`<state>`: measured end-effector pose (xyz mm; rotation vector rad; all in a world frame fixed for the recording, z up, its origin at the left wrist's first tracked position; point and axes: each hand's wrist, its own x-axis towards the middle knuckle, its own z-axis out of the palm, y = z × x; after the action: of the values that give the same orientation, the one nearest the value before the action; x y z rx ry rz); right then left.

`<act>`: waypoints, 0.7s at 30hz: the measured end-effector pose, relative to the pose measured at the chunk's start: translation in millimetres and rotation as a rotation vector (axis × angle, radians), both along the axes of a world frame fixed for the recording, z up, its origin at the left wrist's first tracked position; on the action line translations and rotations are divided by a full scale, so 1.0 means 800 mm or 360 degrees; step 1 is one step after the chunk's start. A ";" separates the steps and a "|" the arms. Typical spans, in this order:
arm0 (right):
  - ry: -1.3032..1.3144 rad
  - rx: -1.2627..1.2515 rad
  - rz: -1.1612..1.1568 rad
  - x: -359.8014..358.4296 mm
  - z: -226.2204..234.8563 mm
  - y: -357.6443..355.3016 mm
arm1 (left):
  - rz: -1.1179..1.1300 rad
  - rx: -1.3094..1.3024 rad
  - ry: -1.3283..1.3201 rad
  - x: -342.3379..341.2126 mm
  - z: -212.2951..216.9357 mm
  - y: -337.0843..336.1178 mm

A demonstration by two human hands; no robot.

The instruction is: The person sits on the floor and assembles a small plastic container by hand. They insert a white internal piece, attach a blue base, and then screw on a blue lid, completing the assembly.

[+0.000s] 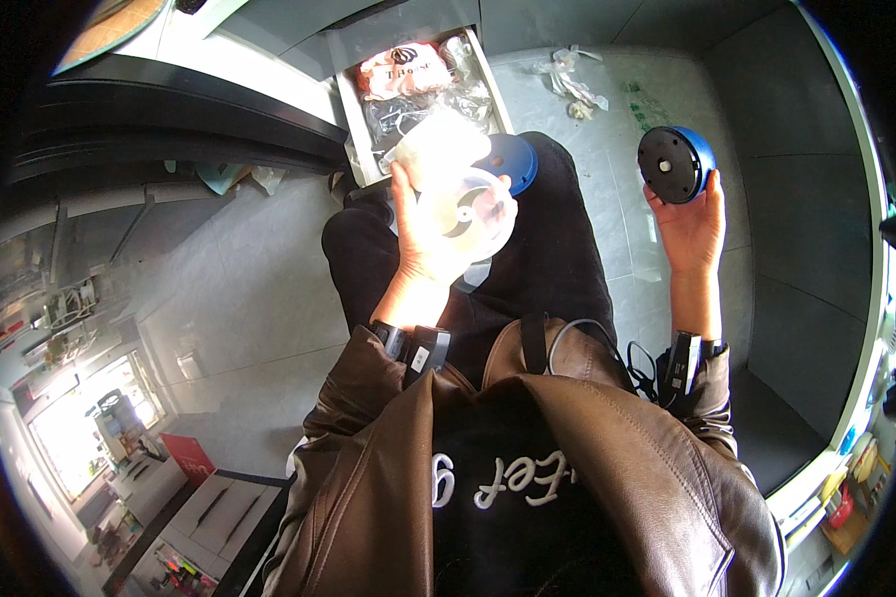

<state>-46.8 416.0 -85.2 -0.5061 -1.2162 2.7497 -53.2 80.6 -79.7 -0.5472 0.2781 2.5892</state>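
My left hand (423,249) grips a clear round plastic piece (483,224), with a small hub in its middle. Glare washes out a white, bright part (443,144) just beyond it, so I cannot tell if the two are joined. A blue disc (516,164) shows beside that, by my fingertips over the knees; whether my hand holds it I cannot tell. Off to the right, my right hand (695,234) has its fingers round a blue round cap (707,149). Its black flat face, with a pale hub at the centre, is tilted towards the left.
Ahead of my knees stands a pulled-out drawer (356,134) holding plastic bags and a red-and-white packet (403,72). Crumpled plastic wrapping (572,88) lies on the tiled floor. Grey cabinet panels (801,219) rise on the right, and a black edge (199,114) runs along the left.
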 end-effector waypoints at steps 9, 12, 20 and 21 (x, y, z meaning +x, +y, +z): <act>-0.0042 -0.0002 -0.0046 0.002 0.000 -0.005 | -0.0031 0.0044 0.0025 0.001 0.000 -0.001; -0.0037 -0.0027 -0.0015 0.002 0.000 -0.009 | -0.0049 0.0148 0.0082 -0.001 -0.005 -0.003; 0.0027 -0.0151 0.0140 0.002 0.001 -0.012 | -0.0046 0.0060 0.0077 0.004 -0.006 -0.004; 0.0032 -0.0163 0.0143 0.002 0.000 -0.012 | -0.0044 0.0037 0.0049 0.005 -0.004 -0.003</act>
<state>-45.4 406.4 -84.9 -0.4419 -1.1246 2.8971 -49.4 78.1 -83.1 -0.4919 0.2641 2.5727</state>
